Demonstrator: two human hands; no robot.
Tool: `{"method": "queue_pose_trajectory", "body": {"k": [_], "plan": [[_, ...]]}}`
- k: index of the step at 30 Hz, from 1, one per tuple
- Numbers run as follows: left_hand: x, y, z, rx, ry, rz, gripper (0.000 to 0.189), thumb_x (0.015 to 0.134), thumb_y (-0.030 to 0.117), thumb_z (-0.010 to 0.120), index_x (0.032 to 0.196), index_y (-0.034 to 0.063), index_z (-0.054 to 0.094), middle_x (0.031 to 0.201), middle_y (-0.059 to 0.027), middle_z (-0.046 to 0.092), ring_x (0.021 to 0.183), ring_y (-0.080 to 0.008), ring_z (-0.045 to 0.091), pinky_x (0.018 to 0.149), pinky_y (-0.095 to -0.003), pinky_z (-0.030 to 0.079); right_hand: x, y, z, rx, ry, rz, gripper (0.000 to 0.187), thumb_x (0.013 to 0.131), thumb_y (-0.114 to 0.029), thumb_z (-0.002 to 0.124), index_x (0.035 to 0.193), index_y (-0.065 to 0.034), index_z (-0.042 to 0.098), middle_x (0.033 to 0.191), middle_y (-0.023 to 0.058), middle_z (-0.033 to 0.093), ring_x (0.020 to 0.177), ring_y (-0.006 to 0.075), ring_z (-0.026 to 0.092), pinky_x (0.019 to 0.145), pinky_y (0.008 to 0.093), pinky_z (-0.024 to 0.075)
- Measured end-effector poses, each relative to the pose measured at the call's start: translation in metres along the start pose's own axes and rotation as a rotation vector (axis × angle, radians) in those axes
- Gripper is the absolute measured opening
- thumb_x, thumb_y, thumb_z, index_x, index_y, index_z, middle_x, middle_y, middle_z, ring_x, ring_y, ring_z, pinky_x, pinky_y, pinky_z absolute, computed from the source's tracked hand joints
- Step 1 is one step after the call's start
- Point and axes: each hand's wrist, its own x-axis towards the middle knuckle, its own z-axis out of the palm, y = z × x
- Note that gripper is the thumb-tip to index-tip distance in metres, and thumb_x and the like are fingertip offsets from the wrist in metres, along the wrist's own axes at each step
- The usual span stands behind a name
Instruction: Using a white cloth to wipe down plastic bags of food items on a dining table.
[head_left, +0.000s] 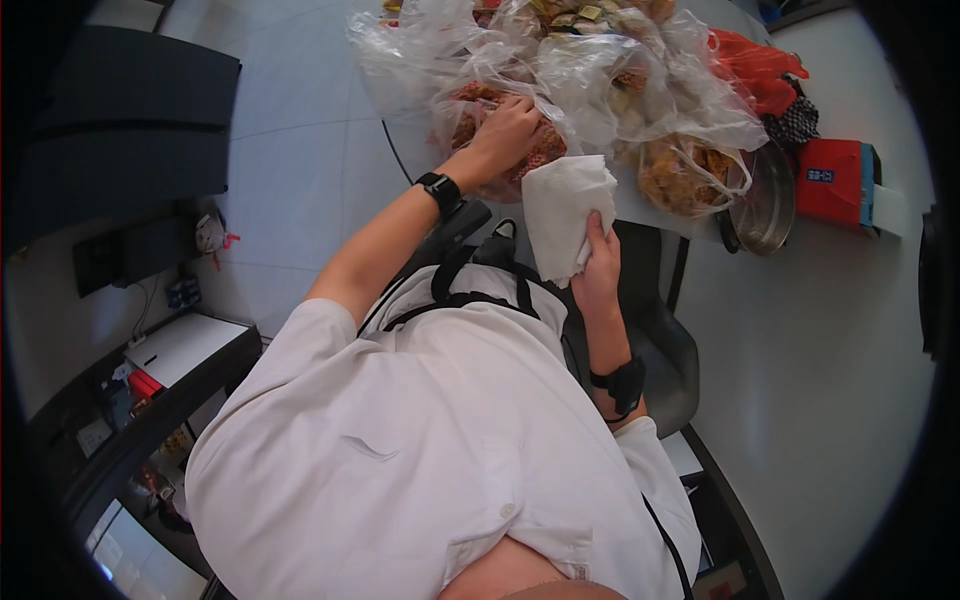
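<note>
My left hand (512, 133), with a black band at its wrist, is at the mouth of a clear plastic bag (551, 112) of reddish-brown food pieces. Its fingers curl downward at the bag; their tips are hidden, so I cannot tell what they grip. Lower and to the right, my right hand (600, 259) holds a folded stack of white paper tissues (562, 214), thumb on top, beside the table edge. Another clear bag (686, 176) with orange-brown food lies to the right of the tissues.
More clear bags (600, 82) of packets crowd the table. At right are a red plastic bag (757, 71), a round clear-looking lid or pan (765, 199) and a red box (832, 184). A dark chair (660, 360) stands by my right arm, a white-topped cabinet (195, 345) at left.
</note>
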Motion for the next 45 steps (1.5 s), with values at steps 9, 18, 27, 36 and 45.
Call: {"method": "queue_pose_trajectory", "body": {"k": [9, 18, 27, 36, 45], "plan": [[-0.018, -0.003, -0.018, -0.037, 0.219, -0.004, 0.035, 0.1, 0.02, 0.052, 0.123, -0.0039, 0.059, 0.132, -0.0239, 0.057, 0.126, -0.0375, 0.052, 0.106, -0.0442, 0.041, -0.005, -0.006, -0.007, 0.015, 0.076, 0.037, 0.042, 0.104, -0.029, 0.054, 0.133, 0.0013, 0.051, 0.124, 0.0105, 0.062, 0.112, 0.0196, 0.061, 0.096, 0.0346, 0.0495], [-0.089, -0.041, -0.111, -0.477, 0.327, -0.343, 0.021, 0.099, 0.008, 0.051, 0.114, -0.0005, 0.063, 0.108, -0.0171, 0.07, 0.1, -0.0317, 0.068, 0.086, -0.0381, 0.053, 0.021, 0.002, 0.016, -0.009, -0.182, 0.075, 0.04, 0.104, -0.028, 0.051, 0.132, 0.0007, 0.053, 0.123, 0.0118, 0.063, 0.112, 0.0224, 0.063, 0.096, 0.0365, 0.0506], [-0.006, -0.207, -0.154, 0.1, 0.543, -0.046, 0.02, 0.095, 0.007, 0.053, 0.11, 0.0012, 0.064, 0.102, -0.0173, 0.071, 0.105, -0.0336, 0.066, 0.099, -0.0442, 0.047, 0.071, 0.039, 0.126, -0.101, -0.239, 0.049, 0.04, 0.103, -0.024, 0.052, 0.133, 0.0009, 0.053, 0.123, 0.0106, 0.064, 0.112, 0.0204, 0.063, 0.096, 0.0336, 0.0491], [-0.049, -0.248, -0.153, 0.059, -0.047, -0.017, 0.015, 0.09, 0.013, 0.058, 0.085, 0.002, 0.066, 0.082, -0.0157, 0.068, 0.092, -0.033, 0.066, 0.096, -0.0424, 0.047, 0.205, 0.055, 0.249, -0.286, -0.142, 0.081, 0.037, 0.1, -0.026, 0.055, 0.126, 0.0002, 0.059, 0.116, 0.0086, 0.067, 0.106, 0.0184, 0.065, 0.092, 0.0318, 0.05], [-0.027, -0.267, -0.192, -0.075, 0.071, -0.224, 0.011, 0.091, 0.009, 0.056, 0.098, 0.0039, 0.065, 0.094, -0.015, 0.068, 0.085, -0.0357, 0.067, 0.078, -0.0476, 0.053, 0.294, 0.033, 0.235, 0.028, 0.234, -0.17, 0.04, 0.102, -0.03, 0.051, 0.13, -0.0018, 0.057, 0.125, 0.0109, 0.065, 0.113, 0.0258, 0.064, 0.099, 0.0395, 0.0503]]}}
